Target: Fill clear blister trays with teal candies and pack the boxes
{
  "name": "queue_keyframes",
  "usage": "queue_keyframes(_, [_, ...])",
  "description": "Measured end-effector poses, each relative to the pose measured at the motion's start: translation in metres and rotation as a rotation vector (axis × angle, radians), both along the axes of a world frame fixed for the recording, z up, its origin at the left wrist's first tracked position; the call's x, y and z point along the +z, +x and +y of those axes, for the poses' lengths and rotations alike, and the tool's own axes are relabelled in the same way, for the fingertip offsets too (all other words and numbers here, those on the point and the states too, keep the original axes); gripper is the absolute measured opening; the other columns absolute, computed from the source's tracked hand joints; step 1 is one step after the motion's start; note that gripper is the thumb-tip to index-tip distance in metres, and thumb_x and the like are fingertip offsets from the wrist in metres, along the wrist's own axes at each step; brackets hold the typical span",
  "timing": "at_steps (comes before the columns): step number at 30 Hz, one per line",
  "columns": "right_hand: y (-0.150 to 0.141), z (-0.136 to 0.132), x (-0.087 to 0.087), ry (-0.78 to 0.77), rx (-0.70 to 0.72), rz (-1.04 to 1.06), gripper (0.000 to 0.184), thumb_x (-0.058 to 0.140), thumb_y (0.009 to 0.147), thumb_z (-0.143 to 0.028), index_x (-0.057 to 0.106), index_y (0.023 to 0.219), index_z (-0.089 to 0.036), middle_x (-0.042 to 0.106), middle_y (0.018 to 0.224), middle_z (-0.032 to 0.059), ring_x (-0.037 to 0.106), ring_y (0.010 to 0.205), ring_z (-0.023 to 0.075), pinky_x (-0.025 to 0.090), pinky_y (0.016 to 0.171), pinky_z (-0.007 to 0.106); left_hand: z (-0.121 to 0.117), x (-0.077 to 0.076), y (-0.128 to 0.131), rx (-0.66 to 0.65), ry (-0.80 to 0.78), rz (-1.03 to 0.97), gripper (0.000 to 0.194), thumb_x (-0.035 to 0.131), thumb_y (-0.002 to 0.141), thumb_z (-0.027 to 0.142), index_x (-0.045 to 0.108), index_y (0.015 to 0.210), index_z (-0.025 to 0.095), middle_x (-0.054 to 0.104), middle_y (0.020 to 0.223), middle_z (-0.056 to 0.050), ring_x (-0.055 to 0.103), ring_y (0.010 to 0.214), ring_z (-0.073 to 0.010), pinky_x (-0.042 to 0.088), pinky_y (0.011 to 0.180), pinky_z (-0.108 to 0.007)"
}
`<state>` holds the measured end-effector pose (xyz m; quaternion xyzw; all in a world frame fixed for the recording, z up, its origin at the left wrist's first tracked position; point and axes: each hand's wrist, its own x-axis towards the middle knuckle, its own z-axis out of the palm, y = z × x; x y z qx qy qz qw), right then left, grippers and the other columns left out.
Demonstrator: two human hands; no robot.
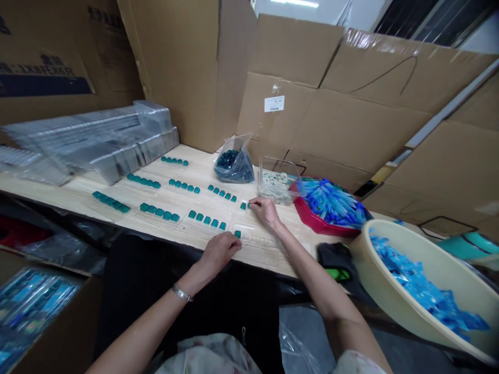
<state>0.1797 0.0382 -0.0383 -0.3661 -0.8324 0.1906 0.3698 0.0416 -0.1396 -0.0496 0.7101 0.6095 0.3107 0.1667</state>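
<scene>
My right hand (265,212) reaches to the clear plastic trays on the table, thumb and fingertips pinched at a small teal-green block (249,205). Just left of it lies another teal block (243,206) with a whitish piece behind it. Closer to the table's front edge, my left hand (220,252) has its fingers bent and pressed together beside a single teal block (237,234); what its fingertips hold, if anything, is hidden. Further left, short rows of similar blocks (206,219) sit in shallow clear trays (187,234).
Behind the rows stands an open plastic bag (234,165) of dark blue-green pieces. A clear box (276,179) holds small pale pieces. Blue packets fill a red tray (317,221) and a cream basin (362,259) at right. Stacked clear trays (136,140) stand at left; cardboard walls the back.
</scene>
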Motion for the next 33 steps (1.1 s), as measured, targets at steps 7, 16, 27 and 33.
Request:
queue_keyframes(7, [0.003,0.001,0.001,0.036,-0.021,-0.079,0.019,0.055,0.073,-0.011,0.072,0.079,-0.016,0.072,0.083,0.007,0.066,0.079,0.0201,0.048,0.073,0.03,0.001,0.003,0.0,-0.004,-0.026,0.004,0.011,0.056,0.079,0.021,0.067,0.08,0.019,0.066,0.085,-0.005,0.06,0.084,-0.0181,0.043,0.077,-0.028])
queue_keyframes(16, [0.002,-0.005,-0.003,0.111,-0.016,-0.152,0.017,0.057,0.075,-0.012,0.073,0.076,-0.017,0.072,0.083,0.0072,0.066,0.081,0.021,0.048,0.074,0.03,0.001,-0.002,-0.002,0.004,-0.021,-0.034,0.011,0.058,0.079,0.024,0.067,0.082,0.019,0.067,0.085,-0.005,0.06,0.083,-0.0183,0.043,0.077,-0.029])
queue_keyframes(27, [0.008,-0.016,0.002,0.111,0.03,-0.042,0.023,0.066,0.072,-0.022,0.068,0.095,-0.02,0.067,0.105,0.0089,0.057,0.101,0.0241,0.037,0.093,0.043,0.007,0.025,-0.003,0.098,-0.281,-1.397,0.043,0.053,0.08,0.05,0.065,0.091,0.01,0.061,0.08,-0.008,0.046,0.052,-0.0071,0.02,0.035,-0.016])
queue_keyframes(33, [0.002,-0.08,0.035,0.044,0.298,0.088,0.014,0.06,0.079,-0.029,0.069,0.087,-0.023,0.065,0.088,0.0049,0.059,0.087,0.0185,0.044,0.083,0.034,0.02,0.031,-0.004,0.086,-0.298,-1.61,0.047,0.051,0.081,0.052,0.063,0.09,0.008,0.058,0.07,-0.006,0.045,0.048,-0.0061,0.023,0.034,-0.015])
